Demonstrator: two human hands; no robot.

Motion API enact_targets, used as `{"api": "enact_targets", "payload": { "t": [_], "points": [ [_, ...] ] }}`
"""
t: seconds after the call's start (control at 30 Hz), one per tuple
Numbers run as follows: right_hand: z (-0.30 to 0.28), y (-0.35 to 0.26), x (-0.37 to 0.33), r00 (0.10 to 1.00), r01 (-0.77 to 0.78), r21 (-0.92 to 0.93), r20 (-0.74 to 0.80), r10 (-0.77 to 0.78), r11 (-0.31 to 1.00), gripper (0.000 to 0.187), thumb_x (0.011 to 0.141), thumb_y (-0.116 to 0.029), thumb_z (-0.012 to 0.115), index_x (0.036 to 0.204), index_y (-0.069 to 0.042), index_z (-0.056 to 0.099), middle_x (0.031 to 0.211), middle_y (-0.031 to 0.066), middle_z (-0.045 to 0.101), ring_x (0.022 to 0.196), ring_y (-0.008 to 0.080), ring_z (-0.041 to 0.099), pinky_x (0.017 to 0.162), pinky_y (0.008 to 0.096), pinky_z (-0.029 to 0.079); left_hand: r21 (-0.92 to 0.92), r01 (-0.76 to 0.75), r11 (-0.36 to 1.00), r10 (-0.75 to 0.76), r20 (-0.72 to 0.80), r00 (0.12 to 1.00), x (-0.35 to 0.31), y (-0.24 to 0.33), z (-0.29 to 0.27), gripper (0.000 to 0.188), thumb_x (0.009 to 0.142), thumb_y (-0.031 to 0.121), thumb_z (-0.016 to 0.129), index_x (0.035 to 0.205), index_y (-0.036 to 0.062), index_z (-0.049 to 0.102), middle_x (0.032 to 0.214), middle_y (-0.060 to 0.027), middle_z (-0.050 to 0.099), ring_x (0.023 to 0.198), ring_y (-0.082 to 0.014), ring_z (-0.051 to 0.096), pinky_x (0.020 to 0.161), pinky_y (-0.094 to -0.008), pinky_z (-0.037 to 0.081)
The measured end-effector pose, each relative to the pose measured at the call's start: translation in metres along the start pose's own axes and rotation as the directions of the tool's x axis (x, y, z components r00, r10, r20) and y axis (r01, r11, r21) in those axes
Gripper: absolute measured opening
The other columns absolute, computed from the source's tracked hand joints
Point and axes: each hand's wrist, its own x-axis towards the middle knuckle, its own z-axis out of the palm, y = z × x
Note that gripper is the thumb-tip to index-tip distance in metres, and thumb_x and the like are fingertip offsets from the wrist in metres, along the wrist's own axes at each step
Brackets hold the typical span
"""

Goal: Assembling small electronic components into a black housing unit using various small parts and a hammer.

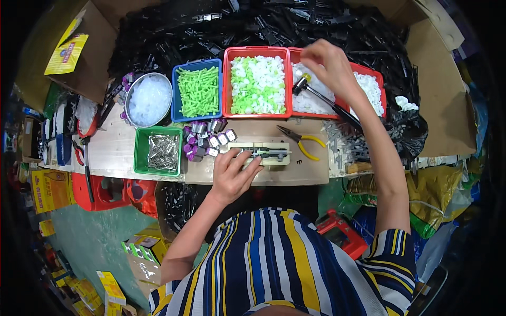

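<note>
My left hand [234, 175] rests at the left part of a cream block-shaped holder [279, 160], its fingers bent over a dark plastic part [270, 151] lying in the holder's hollow. Above a red bin of small white plastic pieces [316, 102], my right hand [333, 63] is raised with bent, slightly blurred fingers drawn together. Whatever may be between those fingertips is too small to make out. A hammer [329, 100] with a yellowish head end lies across this bin, below my right hand. Yellow-handled pliers [305, 143] lie to the right of the holder.
Bins hold green-and-white caps [258, 84], green sticks [197, 89], metal pins [163, 152] and white pieces [371, 92]. A metal bowl [150, 100] of clear pieces stands left. Purple-and-silver motors [200, 139] cluster beside the holder. Black plastic parts [253, 26] pile up behind.
</note>
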Motion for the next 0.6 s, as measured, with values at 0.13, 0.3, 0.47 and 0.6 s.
{"api": "enact_targets", "payload": {
  "t": [0.13, 0.3, 0.47, 0.6],
  "points": [
    [0.033, 0.035, 0.056, 0.992, -0.128, -0.16, -0.02, 0.126, 0.979, 0.025, 0.087, -0.019, 0.07, 0.093, 0.004, 0.071, 0.09, 0.018, 0.07, 0.082, 0.0316, 0.069, 0.077, 0.0398, 0.054, 0.01, 0.005, 1.0, -0.005, 0.016, 1.0, 0.001, -0.001, 0.0, 0.03, 0.072, 0.012, 0.083, 0.101, 0.0099, 0.076, 0.106, -0.007, 0.065, 0.102, -0.0301, 0.055, 0.085, -0.0397, 0.044],
    [0.054, 0.053, 0.082, 0.964, -0.252, -0.159, 0.048, 0.262, 0.955, 0.021, 0.079, -0.022, 0.07, 0.086, -0.002, 0.074, 0.083, 0.0211, 0.071, 0.083, 0.0393, 0.069, 0.077, 0.0457, 0.055, 0.0, 0.017, 1.0, -0.017, -0.008, 1.0, 0.001, -0.002, 0.004, 0.029, 0.072, 0.01, 0.083, 0.1, 0.0096, 0.076, 0.107, -0.0071, 0.065, 0.103, -0.0303, 0.055, 0.085, -0.0396, 0.045],
    [0.011, 0.035, 0.067, 0.981, -0.181, -0.371, -0.136, 0.139, 0.911, 0.022, 0.082, -0.021, 0.068, 0.086, 0.0, 0.072, 0.08, 0.0163, 0.071, 0.076, 0.0332, 0.07, 0.073, 0.0424, 0.055, -0.029, 0.049, 0.998, -0.05, -0.023, 0.999, 0.002, -0.002, -0.001, 0.03, 0.071, 0.008, 0.083, 0.101, 0.0094, 0.075, 0.106, -0.0074, 0.065, 0.103, -0.0305, 0.055, 0.086, -0.0395, 0.045],
    [-0.01, 0.023, 0.034, 0.969, -0.108, -0.3, -0.247, 0.033, 0.948, 0.02, 0.082, -0.018, 0.07, 0.087, 0.002, 0.071, 0.082, 0.0151, 0.071, 0.073, 0.0283, 0.069, 0.07, 0.0371, 0.055, -0.106, 0.119, 0.987, -0.129, -0.092, 0.987, 0.017, 0.0, -0.012, 0.031, 0.071, 0.002, 0.08, 0.101, 0.0076, 0.074, 0.102, -0.0079, 0.064, 0.101, -0.0302, 0.055, 0.085, -0.0397, 0.046]
  ]
}}
